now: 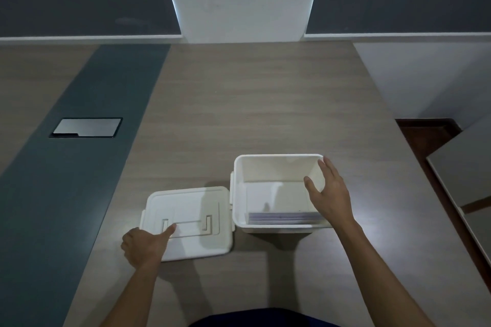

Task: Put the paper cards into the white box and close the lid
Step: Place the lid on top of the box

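- Already the paper cards (284, 217) lie inside the white box (276, 160), stacked flat against its near wall, their long edge running left to right across the box.
- The box stands upright and open on the table (265, 93), its long side also set left to right; the lid (186, 220) lies flat on the table just beside it to the left, top face up with its handle recess showing.
- The right hand (332, 194) rests on the box's right rim, fingers spread and loose, thumb inside the wall, holding nothing; it seems placed there to steady the box.
- The left hand (144, 244) has the lid's near left corner in its grip, thumb pressed on top by the handle recess, fingers curled under the edge, probably ready to lift it.
- Judging by this, the loading is done and only the closing remains; the lid would need carrying rightward and settling squarely onto the rim.
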